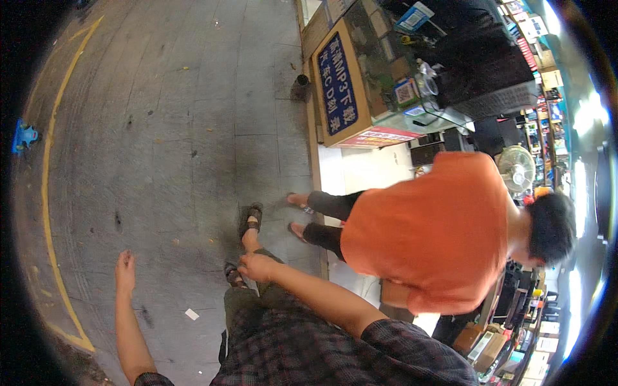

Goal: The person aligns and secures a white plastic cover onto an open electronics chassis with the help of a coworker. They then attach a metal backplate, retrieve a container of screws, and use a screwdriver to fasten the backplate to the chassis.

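Observation:
My left hand (126, 265) hangs out to the left over the grey pavement, away from any object. Its fingers are curled in and nothing shows in them. Across the front of my body, my right hand (256, 266) is closed in a loose fist above my dark trousers and sandals. No object is visible in its grip. Nearest to that hand is the lower leg and sandal (252, 219) of my stepping foot.
To my right a person in an orange shirt (425, 238) faces a shop stall. A glass counter (412, 125) with a blue sign (338, 83) stands ahead. A fan (517, 168) and stocked shelves lie beyond. A white card (191, 314) rests on the pavement beside a yellow line (46, 186).

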Motion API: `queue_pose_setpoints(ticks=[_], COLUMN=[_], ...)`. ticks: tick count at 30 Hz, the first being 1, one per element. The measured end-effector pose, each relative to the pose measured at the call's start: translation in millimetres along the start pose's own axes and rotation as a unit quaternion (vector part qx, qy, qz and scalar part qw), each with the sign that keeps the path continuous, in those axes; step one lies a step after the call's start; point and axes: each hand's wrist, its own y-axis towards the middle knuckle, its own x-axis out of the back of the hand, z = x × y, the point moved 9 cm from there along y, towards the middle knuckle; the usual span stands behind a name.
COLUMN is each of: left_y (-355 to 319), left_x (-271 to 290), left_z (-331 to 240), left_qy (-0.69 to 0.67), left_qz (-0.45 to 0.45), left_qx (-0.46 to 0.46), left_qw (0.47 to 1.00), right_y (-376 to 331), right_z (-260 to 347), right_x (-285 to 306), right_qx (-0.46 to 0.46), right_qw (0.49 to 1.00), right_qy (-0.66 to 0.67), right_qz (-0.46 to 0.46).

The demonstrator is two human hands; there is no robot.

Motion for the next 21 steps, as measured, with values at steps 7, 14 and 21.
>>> queue_pose_setpoints(ticks=[7, 14, 21], left_y=[-83, -12, 218], left_x=[-26, -140, -42], left_z=[110, -80, -194], left_qy=[-0.254, -0.003, 0.33], left_qz=[0.071, 0.296, 0.344], left_qx=[0.299, 0.329, -0.062], left_qw=[0.917, 0.897, 0.877], right_y=[95, 92, 81], right_z=[-58, -181, -273], right_x=[97, 345, 416], right_qx=[-0.02, -0.182, -0.351], right_qw=[0.997, 0.937, 0.924], right_qy=[-0.048, 0.145, 0.134], right_qz=[0.053, -0.259, -0.068])
